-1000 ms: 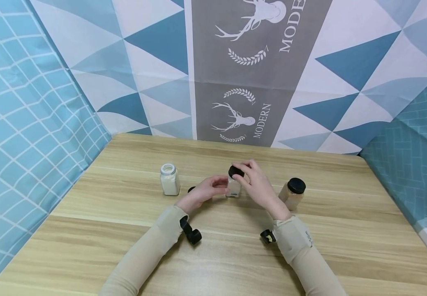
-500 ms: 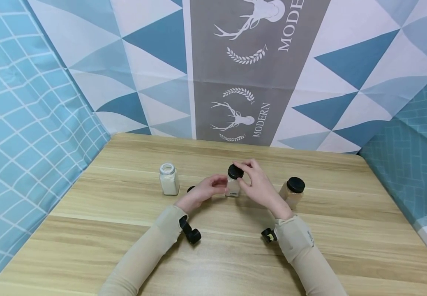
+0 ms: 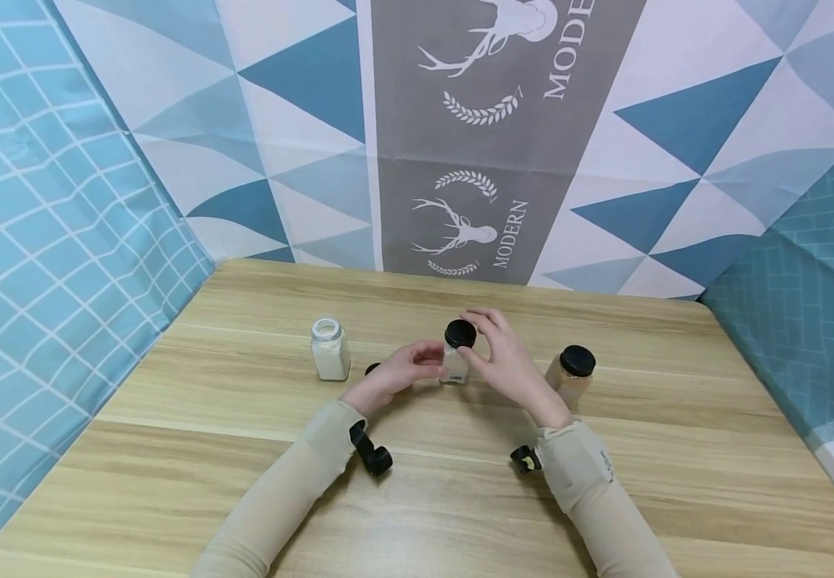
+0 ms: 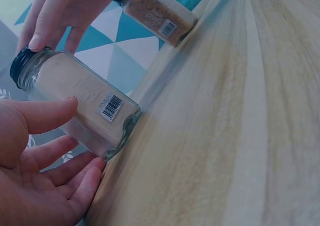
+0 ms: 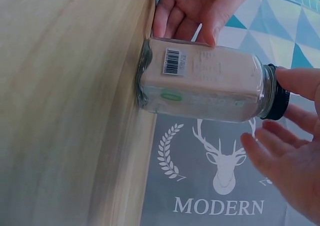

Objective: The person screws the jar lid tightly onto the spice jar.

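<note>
A square glass jar [image 3: 453, 368] of pale beige powder stands upright on the table between both hands, a barcode label on its side. My left hand [image 3: 411, 366] holds the jar's body, thumb on one side and fingers low on another, as the left wrist view shows. My right hand [image 3: 506, 361] is at the jar's ribbed black lid [image 5: 278, 93]. Its thumb touches the lid's edge and its curled fingers reach around the far side. The lid sits on the jar's neck.
To the left stands a lidless glass jar [image 3: 331, 355] of whitish powder. A second black-lidded jar [image 4: 159, 16] with orange-brown contents is on the right. Part of a small black round thing [image 3: 372, 368] shows behind my left wrist. A patterned cloth backdrop [image 3: 453, 144] rises behind the table [image 3: 417, 498].
The right hand's fingers have shifted around the lid, leaving more of its top in sight. The left hand and the jars stay where they were.
</note>
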Action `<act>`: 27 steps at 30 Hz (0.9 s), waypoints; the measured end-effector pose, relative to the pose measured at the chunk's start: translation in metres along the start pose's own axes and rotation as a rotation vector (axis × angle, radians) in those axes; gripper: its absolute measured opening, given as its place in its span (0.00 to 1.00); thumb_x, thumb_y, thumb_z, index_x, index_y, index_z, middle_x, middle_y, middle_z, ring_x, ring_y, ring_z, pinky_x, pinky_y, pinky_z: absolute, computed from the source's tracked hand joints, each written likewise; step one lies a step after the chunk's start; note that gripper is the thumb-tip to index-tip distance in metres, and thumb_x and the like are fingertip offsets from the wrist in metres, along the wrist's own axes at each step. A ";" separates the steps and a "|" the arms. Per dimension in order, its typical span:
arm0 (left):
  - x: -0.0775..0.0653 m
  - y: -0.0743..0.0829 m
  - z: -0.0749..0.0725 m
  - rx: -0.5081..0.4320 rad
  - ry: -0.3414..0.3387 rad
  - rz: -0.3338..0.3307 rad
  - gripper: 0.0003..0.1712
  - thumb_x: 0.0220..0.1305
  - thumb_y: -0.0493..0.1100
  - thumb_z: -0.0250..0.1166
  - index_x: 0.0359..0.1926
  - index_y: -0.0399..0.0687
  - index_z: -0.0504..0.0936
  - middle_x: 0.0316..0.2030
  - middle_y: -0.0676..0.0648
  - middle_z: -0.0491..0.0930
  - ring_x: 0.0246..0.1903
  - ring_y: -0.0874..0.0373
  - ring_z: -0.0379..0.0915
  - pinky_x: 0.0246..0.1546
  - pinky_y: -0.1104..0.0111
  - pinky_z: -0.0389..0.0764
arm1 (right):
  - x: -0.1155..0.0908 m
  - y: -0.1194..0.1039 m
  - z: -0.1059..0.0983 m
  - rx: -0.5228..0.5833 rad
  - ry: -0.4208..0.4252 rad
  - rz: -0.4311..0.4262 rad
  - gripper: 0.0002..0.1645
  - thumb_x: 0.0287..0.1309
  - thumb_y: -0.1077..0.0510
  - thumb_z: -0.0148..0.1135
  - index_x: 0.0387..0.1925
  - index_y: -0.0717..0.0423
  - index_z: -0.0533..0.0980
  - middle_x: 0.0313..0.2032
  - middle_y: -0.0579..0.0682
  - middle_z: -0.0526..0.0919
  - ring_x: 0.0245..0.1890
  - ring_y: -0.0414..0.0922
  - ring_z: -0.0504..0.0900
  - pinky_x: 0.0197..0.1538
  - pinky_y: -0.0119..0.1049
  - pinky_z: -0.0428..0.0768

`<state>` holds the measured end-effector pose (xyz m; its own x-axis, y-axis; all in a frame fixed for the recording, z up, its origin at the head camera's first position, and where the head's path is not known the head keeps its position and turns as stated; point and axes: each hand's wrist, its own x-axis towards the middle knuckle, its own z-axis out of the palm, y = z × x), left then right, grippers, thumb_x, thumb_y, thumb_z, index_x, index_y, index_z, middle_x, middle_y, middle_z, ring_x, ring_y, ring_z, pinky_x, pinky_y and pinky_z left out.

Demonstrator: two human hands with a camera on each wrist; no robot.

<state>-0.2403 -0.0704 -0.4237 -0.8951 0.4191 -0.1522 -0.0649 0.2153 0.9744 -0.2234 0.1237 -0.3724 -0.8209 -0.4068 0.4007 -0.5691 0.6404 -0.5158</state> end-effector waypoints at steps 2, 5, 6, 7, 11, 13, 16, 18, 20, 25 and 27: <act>0.000 0.000 0.000 0.005 0.001 0.004 0.29 0.60 0.39 0.60 0.61 0.37 0.64 0.57 0.38 0.70 0.57 0.47 0.65 0.58 0.59 0.67 | 0.000 -0.001 0.000 0.012 0.000 -0.028 0.29 0.56 0.55 0.60 0.59 0.56 0.66 0.58 0.52 0.68 0.58 0.49 0.67 0.60 0.48 0.66; 0.001 0.000 0.000 0.003 0.008 -0.004 0.29 0.59 0.39 0.61 0.61 0.38 0.65 0.56 0.39 0.70 0.57 0.48 0.66 0.58 0.59 0.67 | 0.000 -0.001 0.001 0.032 0.004 -0.063 0.27 0.56 0.58 0.60 0.58 0.55 0.67 0.58 0.53 0.69 0.58 0.49 0.68 0.61 0.47 0.66; 0.001 0.000 0.000 0.001 0.008 -0.007 0.29 0.59 0.39 0.61 0.61 0.38 0.65 0.56 0.39 0.71 0.56 0.48 0.66 0.58 0.59 0.67 | 0.000 -0.001 0.002 0.038 0.008 -0.072 0.26 0.56 0.58 0.60 0.57 0.55 0.68 0.57 0.54 0.70 0.58 0.49 0.68 0.61 0.47 0.66; 0.001 0.000 0.000 -0.001 0.008 -0.011 0.29 0.59 0.39 0.61 0.61 0.39 0.65 0.56 0.40 0.71 0.56 0.48 0.66 0.58 0.59 0.67 | 0.001 -0.001 0.002 0.046 0.013 -0.080 0.25 0.56 0.59 0.60 0.56 0.55 0.69 0.57 0.54 0.70 0.58 0.49 0.68 0.61 0.46 0.66; 0.001 0.000 -0.001 0.003 0.009 -0.023 0.30 0.59 0.40 0.62 0.61 0.40 0.65 0.57 0.41 0.71 0.57 0.49 0.66 0.58 0.59 0.67 | 0.001 -0.001 0.003 0.065 0.038 -0.094 0.22 0.56 0.60 0.61 0.53 0.55 0.72 0.56 0.55 0.71 0.57 0.49 0.69 0.60 0.46 0.68; 0.000 0.000 -0.001 0.006 0.012 -0.026 0.29 0.59 0.40 0.62 0.61 0.40 0.66 0.56 0.41 0.71 0.57 0.49 0.66 0.58 0.59 0.67 | 0.001 -0.001 0.003 0.071 0.050 -0.102 0.21 0.55 0.60 0.61 0.52 0.55 0.73 0.55 0.55 0.72 0.56 0.49 0.70 0.58 0.46 0.69; 0.000 0.000 0.000 0.006 0.018 -0.028 0.29 0.58 0.40 0.62 0.61 0.40 0.66 0.56 0.41 0.71 0.57 0.49 0.66 0.58 0.59 0.67 | 0.001 -0.001 0.004 0.073 0.070 -0.113 0.20 0.53 0.59 0.63 0.50 0.55 0.74 0.54 0.55 0.73 0.55 0.49 0.72 0.57 0.46 0.71; 0.001 0.000 0.000 0.009 0.019 -0.024 0.29 0.59 0.39 0.62 0.61 0.40 0.66 0.56 0.41 0.71 0.56 0.49 0.66 0.58 0.59 0.67 | 0.002 -0.001 0.006 0.070 0.085 -0.113 0.19 0.53 0.58 0.64 0.48 0.55 0.75 0.53 0.54 0.73 0.54 0.49 0.72 0.56 0.45 0.71; 0.001 0.000 0.000 0.011 0.018 -0.019 0.28 0.59 0.39 0.61 0.61 0.39 0.66 0.55 0.40 0.72 0.56 0.49 0.66 0.58 0.59 0.67 | 0.002 0.000 0.007 0.069 0.103 -0.110 0.19 0.52 0.57 0.65 0.47 0.55 0.76 0.52 0.53 0.74 0.53 0.48 0.73 0.56 0.44 0.72; 0.001 0.001 0.001 0.013 0.015 -0.013 0.28 0.60 0.39 0.61 0.61 0.39 0.66 0.55 0.40 0.71 0.56 0.49 0.66 0.58 0.59 0.67 | 0.002 0.001 0.006 0.078 0.112 -0.095 0.19 0.51 0.56 0.66 0.46 0.55 0.76 0.53 0.53 0.74 0.53 0.48 0.73 0.53 0.43 0.73; 0.001 0.001 0.001 0.009 0.017 -0.017 0.28 0.59 0.39 0.61 0.61 0.39 0.66 0.56 0.40 0.71 0.56 0.49 0.66 0.58 0.60 0.67 | 0.002 0.001 0.005 0.076 0.096 -0.082 0.20 0.51 0.55 0.65 0.47 0.54 0.76 0.54 0.52 0.73 0.53 0.48 0.73 0.51 0.43 0.74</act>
<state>-0.2405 -0.0692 -0.4231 -0.9011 0.4006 -0.1659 -0.0763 0.2301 0.9702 -0.2257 0.1204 -0.3759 -0.7656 -0.3894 0.5121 -0.6388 0.5550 -0.5328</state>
